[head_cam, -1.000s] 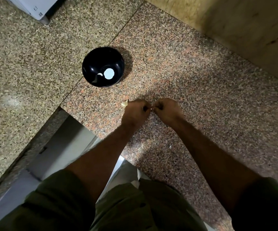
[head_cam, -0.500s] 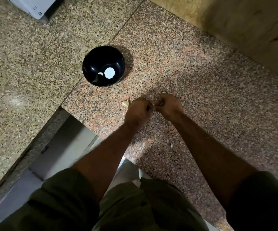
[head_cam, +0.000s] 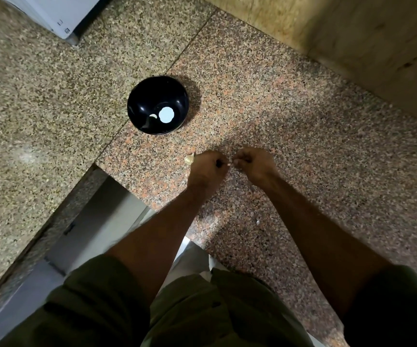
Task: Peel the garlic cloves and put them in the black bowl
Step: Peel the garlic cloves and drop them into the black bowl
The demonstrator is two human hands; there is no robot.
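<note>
The black bowl [head_cam: 137, 106] stands on the granite counter [head_cam: 290, 116], with one pale peeled clove [head_cam: 153, 116] and a white round glare spot inside. Both my hands are curled together just in front of it. My left hand [head_cam: 206, 169] pinches a small garlic clove [head_cam: 228, 165], of which only a pale tip shows between the fingers. My right hand [head_cam: 255, 164] has its fingertips curled close to that same clove; whether they touch it is hidden. An unpeeled clove [head_cam: 189, 159] lies on the counter against my left hand's far side.
A scrap of garlic skin [head_cam: 258, 222] lies on the counter near my right forearm. A white appliance corner [head_cam: 60, 18] sits at the far left. A tiled wall [head_cam: 352, 33] rises behind. The counter's edge drops off at the lower left.
My hands have drawn slightly apart, opening a small gap in which the clove's pale tip shows. The bowl and the loose clove have not moved.
</note>
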